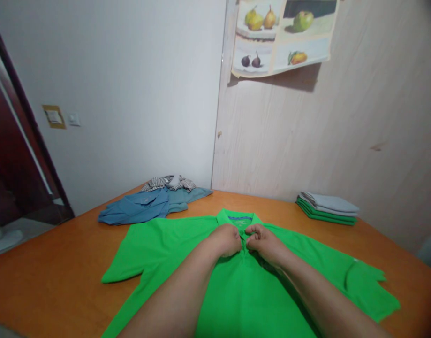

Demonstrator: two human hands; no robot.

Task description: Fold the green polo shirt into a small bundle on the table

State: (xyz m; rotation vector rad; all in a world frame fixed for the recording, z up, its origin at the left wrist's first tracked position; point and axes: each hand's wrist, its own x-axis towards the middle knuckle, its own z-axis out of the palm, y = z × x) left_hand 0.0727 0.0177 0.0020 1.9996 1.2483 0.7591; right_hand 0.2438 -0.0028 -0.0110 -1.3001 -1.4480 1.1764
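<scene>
A bright green polo shirt (243,291) lies spread out face up, its collar (223,217) pointing away from me and its short sleeves out to both sides. My left hand (230,240) is closed on the edge of the button placket just below the collar, its fingertips mostly hidden. Right beside it, my right hand (266,243) has bent fingers, with thumb and index finger at the other edge of the placket (243,244). Little of the buttons shows between the hands. My forearms cross over the shirt's front.
The shirt rests on an orange-brown table (60,263). Rumpled blue clothes (141,206) and a striped garment (169,182) lie at the back left. Folded green and grey clothes (328,209) are stacked at the back right. A wall stands behind, with a fruit poster (285,37).
</scene>
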